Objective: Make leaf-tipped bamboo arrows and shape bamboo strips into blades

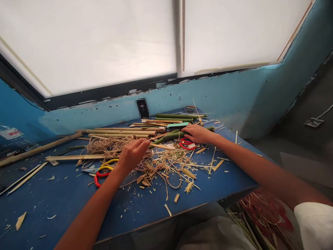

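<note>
Bamboo shavings [189, 187] strewn across a blue desk [65, 201]

The left hand [133, 152] curls tight around a pale strip [161, 146], between the desk's front and back edges — the right hand [197, 134] bends, half-curled, by a teal tool [179, 125] and green bamboo [170, 136]; I can't tell whether it grips either.

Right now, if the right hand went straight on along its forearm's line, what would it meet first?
Probably the teal handle, just ahead of the right hand, which seems to touch the green stalk. Depth is unclear from one view, so the hand might pass above the handle.
</note>
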`<state>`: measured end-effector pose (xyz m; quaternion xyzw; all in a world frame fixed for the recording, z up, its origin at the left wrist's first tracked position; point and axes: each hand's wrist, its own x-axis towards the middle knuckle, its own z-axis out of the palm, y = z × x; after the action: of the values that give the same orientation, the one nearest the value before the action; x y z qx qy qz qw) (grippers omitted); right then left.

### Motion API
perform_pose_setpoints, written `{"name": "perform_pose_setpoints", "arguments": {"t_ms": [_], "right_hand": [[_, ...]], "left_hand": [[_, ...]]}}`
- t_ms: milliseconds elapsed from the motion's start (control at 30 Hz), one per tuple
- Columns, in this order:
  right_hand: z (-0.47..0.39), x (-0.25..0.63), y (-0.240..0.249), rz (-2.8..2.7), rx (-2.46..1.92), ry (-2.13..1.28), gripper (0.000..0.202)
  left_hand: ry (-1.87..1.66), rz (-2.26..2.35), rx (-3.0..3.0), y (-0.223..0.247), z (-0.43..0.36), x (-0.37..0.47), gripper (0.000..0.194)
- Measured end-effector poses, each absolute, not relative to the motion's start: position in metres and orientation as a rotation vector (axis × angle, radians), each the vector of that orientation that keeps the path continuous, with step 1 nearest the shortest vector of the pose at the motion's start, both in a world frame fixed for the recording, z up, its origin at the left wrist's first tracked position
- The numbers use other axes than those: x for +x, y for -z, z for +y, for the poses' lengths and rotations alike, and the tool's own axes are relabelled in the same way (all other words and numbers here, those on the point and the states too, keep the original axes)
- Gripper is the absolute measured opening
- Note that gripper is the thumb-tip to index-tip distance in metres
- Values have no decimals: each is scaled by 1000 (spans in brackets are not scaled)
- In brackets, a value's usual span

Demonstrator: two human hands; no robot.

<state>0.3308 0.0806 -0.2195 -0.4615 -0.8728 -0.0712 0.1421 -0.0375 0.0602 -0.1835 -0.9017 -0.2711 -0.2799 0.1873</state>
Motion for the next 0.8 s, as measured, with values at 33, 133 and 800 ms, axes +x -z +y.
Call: {"name": "perform_pose_setpoints", "arguments": {"t_ms": [33, 133, 800], "right_hand": [[81, 331, 220, -2520, -1333, 205, 34], [82, 331, 222, -2521, -1339, 206, 35], [76, 325, 221, -2424, -1308, 216, 40]], "left_hand": [[870, -731, -2524, 183, 55, -37, 19], [1068, -643, -2488, 182, 41, -34, 32], [857, -362, -2477, 164, 24, -26, 46]]}}
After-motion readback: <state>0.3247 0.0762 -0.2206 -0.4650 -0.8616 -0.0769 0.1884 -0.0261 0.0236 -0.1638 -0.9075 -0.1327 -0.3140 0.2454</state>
